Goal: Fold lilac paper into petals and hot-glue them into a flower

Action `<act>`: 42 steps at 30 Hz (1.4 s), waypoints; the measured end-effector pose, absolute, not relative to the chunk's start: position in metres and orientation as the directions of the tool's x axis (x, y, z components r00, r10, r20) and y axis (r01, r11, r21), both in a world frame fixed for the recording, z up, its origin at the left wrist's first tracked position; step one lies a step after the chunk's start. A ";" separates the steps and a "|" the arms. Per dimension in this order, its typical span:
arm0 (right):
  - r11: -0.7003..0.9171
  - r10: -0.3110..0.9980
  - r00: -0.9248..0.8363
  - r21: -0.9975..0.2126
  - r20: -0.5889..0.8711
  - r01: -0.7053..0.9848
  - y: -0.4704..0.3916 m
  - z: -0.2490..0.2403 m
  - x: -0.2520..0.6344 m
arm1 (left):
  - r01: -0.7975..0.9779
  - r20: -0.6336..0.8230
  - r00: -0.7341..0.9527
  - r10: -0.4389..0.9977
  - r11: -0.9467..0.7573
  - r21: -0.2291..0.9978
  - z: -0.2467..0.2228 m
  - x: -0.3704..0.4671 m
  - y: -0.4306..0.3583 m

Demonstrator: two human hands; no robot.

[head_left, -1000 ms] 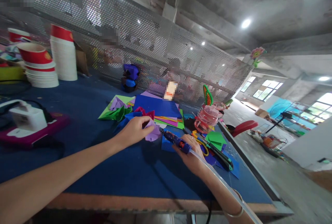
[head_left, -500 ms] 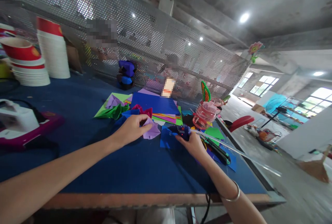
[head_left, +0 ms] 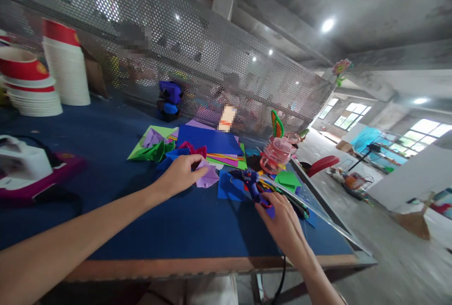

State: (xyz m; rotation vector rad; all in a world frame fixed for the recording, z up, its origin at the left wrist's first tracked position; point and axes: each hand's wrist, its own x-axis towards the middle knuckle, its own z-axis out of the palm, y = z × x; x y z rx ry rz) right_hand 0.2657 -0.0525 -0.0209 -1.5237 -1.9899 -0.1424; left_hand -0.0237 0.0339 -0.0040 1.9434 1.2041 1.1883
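Observation:
A light purple folded paper piece (head_left: 208, 175) is pinched between the fingertips of my left hand (head_left: 181, 173). My right hand (head_left: 280, 211) is at the lower handle of a dark blue glue gun (head_left: 250, 179); the fingers are partly hidden, so its grip is unclear. The gun's nozzle points left over a blue paper square (head_left: 228, 189). Folded green paper (head_left: 153, 152) and pink folded paper (head_left: 197, 148) lie behind my left hand. A stack topped with a dark blue sheet (head_left: 208, 139) rests behind them.
Stacked paper cups (head_left: 68, 69) stand at the back left, near a purple power strip (head_left: 67, 166) with a white plug. A pink bottle (head_left: 277, 152), green paper (head_left: 287, 180) and tools are on the right. A perforated metal screen (head_left: 197, 55) runs along the back.
My right hand has moved down and back from the glue gun's body to its handle. The clear stick behind the gun now slopes more steeply. My left hand still pinches the purple paper.

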 end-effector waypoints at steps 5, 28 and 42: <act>0.481 0.839 -0.257 -0.432 0.480 0.763 -0.082 -0.001 0.232 | 0.377 0.392 0.201 0.898 -0.441 0.815 -0.006 -0.021 0.032; 0.615 0.786 -0.209 -0.700 0.582 0.363 0.012 -0.015 0.164 | 0.179 0.304 0.226 0.926 -0.346 0.921 0.001 -0.014 0.025; 0.697 0.715 -0.287 -0.619 0.637 0.362 0.006 -0.002 0.167 | 0.148 0.309 0.271 0.912 -0.357 0.922 -0.001 -0.015 0.025</act>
